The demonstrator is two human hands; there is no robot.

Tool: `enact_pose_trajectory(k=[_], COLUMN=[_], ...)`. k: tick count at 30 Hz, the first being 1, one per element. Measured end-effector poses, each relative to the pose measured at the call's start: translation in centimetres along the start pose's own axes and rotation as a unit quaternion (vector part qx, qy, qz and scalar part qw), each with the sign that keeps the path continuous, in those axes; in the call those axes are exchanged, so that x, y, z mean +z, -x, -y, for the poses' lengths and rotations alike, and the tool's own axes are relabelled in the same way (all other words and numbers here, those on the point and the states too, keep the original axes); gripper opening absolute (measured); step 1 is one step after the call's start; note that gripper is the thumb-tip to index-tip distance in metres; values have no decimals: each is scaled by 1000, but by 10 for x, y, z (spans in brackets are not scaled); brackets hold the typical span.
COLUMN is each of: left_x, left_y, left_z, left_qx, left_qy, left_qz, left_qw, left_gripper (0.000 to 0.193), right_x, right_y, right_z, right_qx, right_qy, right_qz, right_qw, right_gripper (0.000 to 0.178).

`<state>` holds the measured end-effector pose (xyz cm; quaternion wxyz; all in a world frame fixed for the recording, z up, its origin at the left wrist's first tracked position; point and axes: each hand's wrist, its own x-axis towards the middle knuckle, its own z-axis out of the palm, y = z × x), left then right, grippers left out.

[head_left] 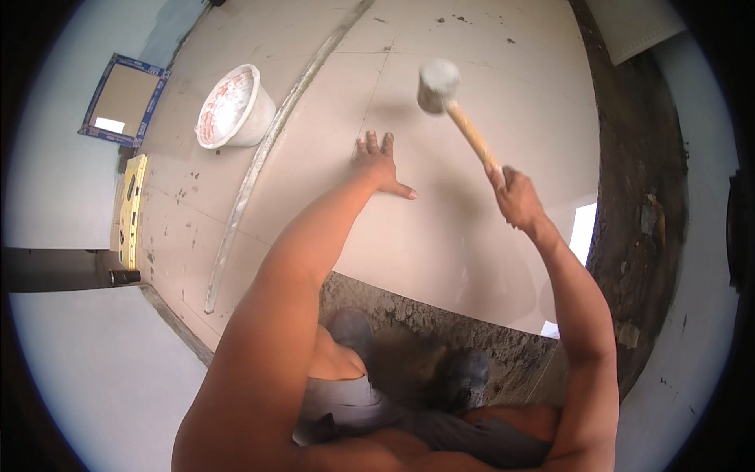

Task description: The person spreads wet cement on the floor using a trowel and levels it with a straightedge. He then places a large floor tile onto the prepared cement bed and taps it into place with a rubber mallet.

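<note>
My left hand (379,167) lies flat on a large glossy beige floor tile (393,244), fingers spread and pointing away from me. My right hand (517,197) is wrapped round the wooden handle of a rubber mallet (469,132). The mallet's pale, worn head, slightly blurred, is raised above the tile, ahead and to the right of my left hand. A soft shadow falls on the tile below it. The tile's near edge borders rough grey mortar in front of my feet.
A long, mortar-smeared straight bar (259,161) lies across the tiles to the left. Beyond it a white bucket (236,108) sits tilted in view. A yellow spirit level (132,212) leans by the left wall near a blue-edged framed panel (123,100). Dark bare ground (641,212) runs along the right.
</note>
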<state>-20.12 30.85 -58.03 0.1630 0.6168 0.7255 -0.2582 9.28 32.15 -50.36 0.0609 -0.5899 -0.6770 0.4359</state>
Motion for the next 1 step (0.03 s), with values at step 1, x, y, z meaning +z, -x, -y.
enact_pose_trajectory(k=[1], left_x=[-5], left_y=[2], left_z=[-3], left_qx=[-12], left_qy=[4], left_qz=[-8], left_qw=[1000], left_gripper=[153], right_x=[-7], right_y=[5], right_z=[4], right_qx=[-16], right_qy=[-14], right_qz=[-22], right_qw=[1000], right_gripper=[59])
